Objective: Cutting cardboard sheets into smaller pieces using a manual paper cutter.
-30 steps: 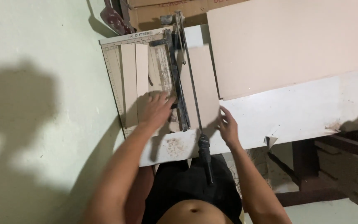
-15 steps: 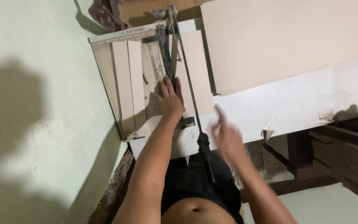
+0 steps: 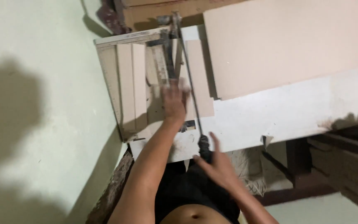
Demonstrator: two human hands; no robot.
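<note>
A manual tile cutter (image 3: 162, 62) lies on a white workbench (image 3: 295, 112), its long lever arm (image 3: 189, 87) running toward me and ending in a black grip (image 3: 204, 145). My left hand (image 3: 174, 101) presses flat on a beige tile strip on the cutter bed, fingers spread and blurred. My right hand (image 3: 216, 164) is at the black grip, fingers apart around it and touching it; no firm grasp shows. Cut beige strips (image 3: 131, 83) lie on the cutter's left side.
A large beige tile (image 3: 286, 41) rests on the bench to the right of the cutter. Brown cardboard (image 3: 166, 8) lies beyond the cutter. A pale green wall (image 3: 34, 103) fills the left. Dark wooden frame parts (image 3: 303, 166) show under the bench at right.
My right hand left the bench edge, swung down and came to the lever's black grip. My left hand slid farther up the cutter bed onto the tile. The view shifted.
</note>
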